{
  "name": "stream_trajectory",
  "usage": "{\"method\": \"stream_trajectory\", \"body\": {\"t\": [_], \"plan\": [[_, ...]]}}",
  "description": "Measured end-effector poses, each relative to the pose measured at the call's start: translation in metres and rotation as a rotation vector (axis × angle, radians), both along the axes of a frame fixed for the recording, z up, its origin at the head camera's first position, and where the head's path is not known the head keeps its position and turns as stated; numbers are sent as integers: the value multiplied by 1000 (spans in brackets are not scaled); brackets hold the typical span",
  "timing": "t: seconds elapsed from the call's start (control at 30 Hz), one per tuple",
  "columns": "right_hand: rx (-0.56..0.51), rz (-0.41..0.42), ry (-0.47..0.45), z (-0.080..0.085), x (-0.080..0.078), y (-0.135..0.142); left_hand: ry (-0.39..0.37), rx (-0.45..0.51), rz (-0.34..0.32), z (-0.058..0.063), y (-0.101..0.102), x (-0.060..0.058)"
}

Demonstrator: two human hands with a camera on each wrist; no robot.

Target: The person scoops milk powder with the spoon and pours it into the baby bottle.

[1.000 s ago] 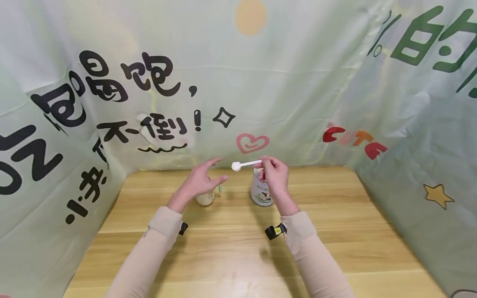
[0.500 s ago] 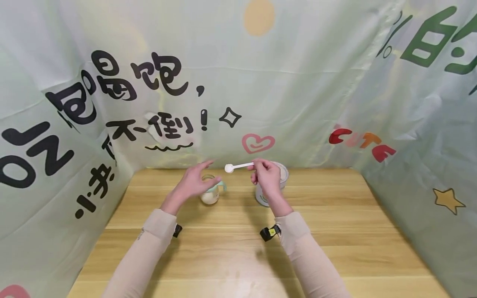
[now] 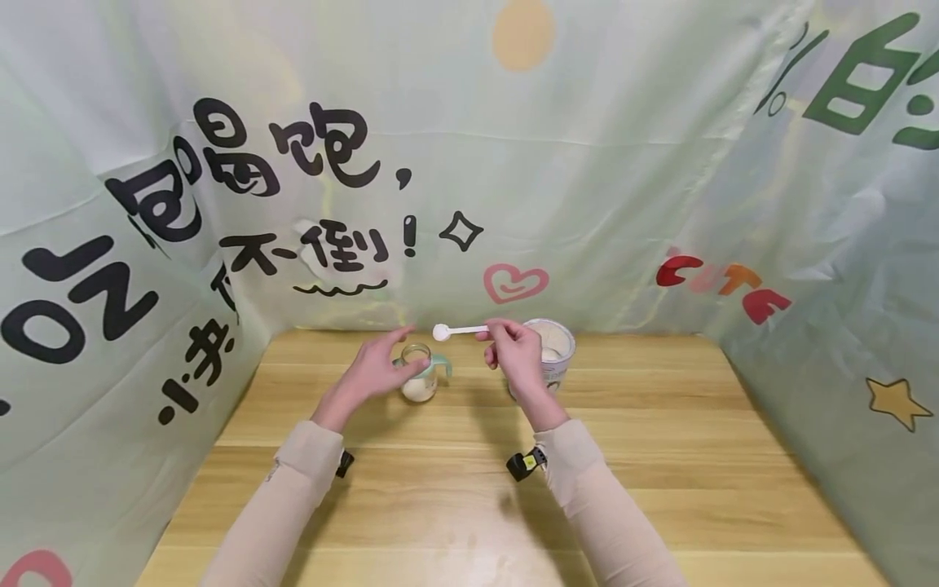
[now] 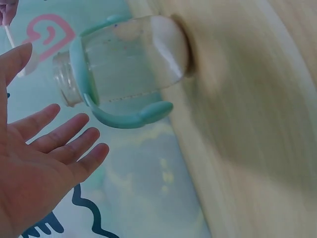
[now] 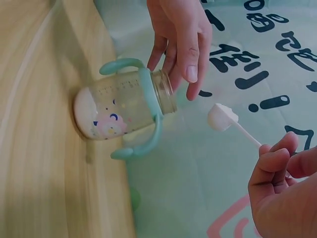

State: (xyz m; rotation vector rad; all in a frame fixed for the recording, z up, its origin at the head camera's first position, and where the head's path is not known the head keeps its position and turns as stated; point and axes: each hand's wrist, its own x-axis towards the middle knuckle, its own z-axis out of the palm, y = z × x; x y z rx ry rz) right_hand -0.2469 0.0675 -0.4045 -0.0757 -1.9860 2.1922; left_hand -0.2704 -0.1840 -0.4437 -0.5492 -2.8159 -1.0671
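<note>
A clear baby bottle (image 3: 420,390) with green handles stands upright and uncapped on the table, white powder at its bottom. My left hand (image 3: 376,368) is beside the bottle's neck with fingers spread and straight, holding nothing. In the left wrist view its fingertips lie close to the bottle's open mouth (image 4: 63,79). My right hand (image 3: 517,355) pinches the thin handle of a white measuring scoop (image 5: 223,117), heaped with white powder. The scoop's bowl is held above and to the right of the bottle's mouth. Behind my right hand, an open can (image 3: 557,373) of white powder is partly hidden.
The wooden table (image 3: 440,505) extends in front of the bottle and can. A printed cloth backdrop (image 3: 587,204) rises at the table's back and sides, right behind both containers.
The scoop and right hand have moved left in the view, toward the bottle. The head view has shifted, showing more of the bottle and the can's open top. The left hand stays spread.
</note>
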Motion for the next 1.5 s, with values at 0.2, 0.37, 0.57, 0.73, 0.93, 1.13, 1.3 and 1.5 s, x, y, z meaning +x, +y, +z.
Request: {"method": "stream_trajectory", "body": {"t": [0.2, 0.37, 0.57, 0.73, 0.93, 1.13, 1.3, 1.5], "plan": [[11, 24, -1, -6, -1, -7, -9, -17, 19, -8, -5, 2], [18, 42, 2, -9, -1, -13, -16, -21, 30, -14, -7, 4], [49, 56, -2, -13, 0, -18, -22, -37, 36, -20, -8, 5], [74, 60, 16, -17, 0, -19, -13, -24, 35, -24, -6, 5], [107, 70, 36, -19, 1, -21, -21, -6, 38, -27, -5, 3], [141, 86, 44, -17, 2, -22, -40, 2, 45, -30, -3, 4], [184, 89, 56, -17, 3, -23, -59, 15, 54, -30, -2, 5], [235, 92, 71, -19, 4, -22, -53, 2, 59, -30, -1, 4]]}}
